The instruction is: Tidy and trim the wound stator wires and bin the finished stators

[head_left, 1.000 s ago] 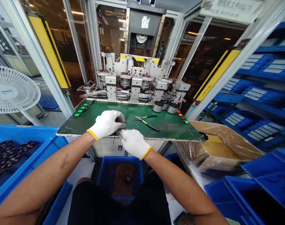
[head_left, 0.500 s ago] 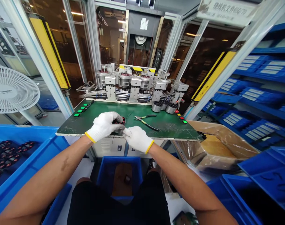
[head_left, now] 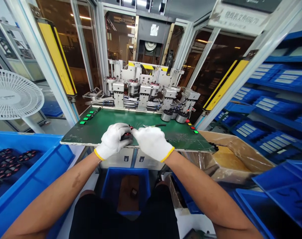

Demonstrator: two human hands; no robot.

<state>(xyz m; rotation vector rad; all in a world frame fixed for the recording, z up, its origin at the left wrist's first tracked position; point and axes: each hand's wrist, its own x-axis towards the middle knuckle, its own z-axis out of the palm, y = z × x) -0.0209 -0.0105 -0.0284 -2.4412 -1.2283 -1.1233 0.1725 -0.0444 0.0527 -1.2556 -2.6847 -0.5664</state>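
Note:
My left hand (head_left: 112, 139), in a white glove with a yellow cuff, is wrapped round a small motor stator (head_left: 127, 134) with reddish windings. It keeps the stator near the front edge of the green worktop (head_left: 83, 134); the glove hides much of it. Close against the stator's right side is my right hand (head_left: 153, 142), gloved alike, fingers closed in a pinch. What it grips, perhaps a thin wire end, cannot be made out. Behind the right hand lie cutting pliers (head_left: 160, 125), partly covered by it. Two larger wound stators (head_left: 181, 118) stand at the worktop's right rear.
A winding machine (head_left: 143, 94) lines the worktop's back. Lit green buttons (head_left: 86, 118) sit at its left, more buttons at right. A blue bin (head_left: 41, 166) of stators stands left, beside a white fan (head_left: 10, 96). Below is another blue bin (head_left: 143, 199); a lined carton (head_left: 230, 159) stands right.
My right hand has risen and turned beside the stator, now covering part of the pliers. My left hand has shifted slightly right and down, still holding the stator. The machine's upper fixture has changed position.

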